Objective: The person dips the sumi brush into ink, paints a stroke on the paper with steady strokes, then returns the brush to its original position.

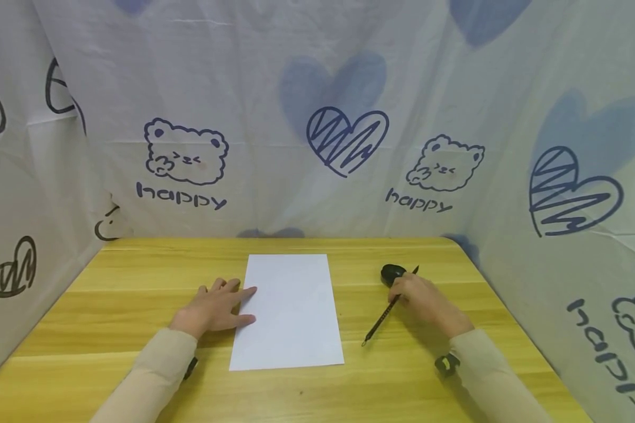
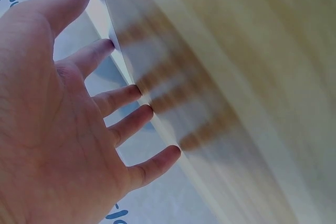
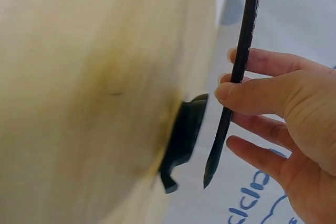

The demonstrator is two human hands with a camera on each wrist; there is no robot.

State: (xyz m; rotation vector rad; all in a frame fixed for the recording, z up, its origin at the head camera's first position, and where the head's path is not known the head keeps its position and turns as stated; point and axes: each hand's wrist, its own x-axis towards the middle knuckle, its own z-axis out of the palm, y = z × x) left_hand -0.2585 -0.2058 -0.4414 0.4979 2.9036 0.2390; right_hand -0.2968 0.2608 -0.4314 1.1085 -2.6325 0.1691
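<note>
Resting flat on a wooden table (image 1: pixel 137 276), a person's left hand (image 1: pixel 218 306) spreads straight fingers (image 2: pixel 126 96) so the tips press the near-left edge of a white sheet of paper (image 1: pixel 291 311), which lies at the table's centre. To the right, the right hand (image 1: pixel 423 296) pinches a slim black brush pen (image 1: pixel 383 314) between thumb and fingers, its tip (image 3: pixel 210 174) pointing toward a small black dish (image 1: pixel 391 272) just beside the hand. The pen looks light and rigid, likely best held at mid-shaft as now; the paper seems thin, easily slid or creased, and wants a flat palm to steady it. Printed fabric (image 1: pixel 317 117) walls the desk.
</note>
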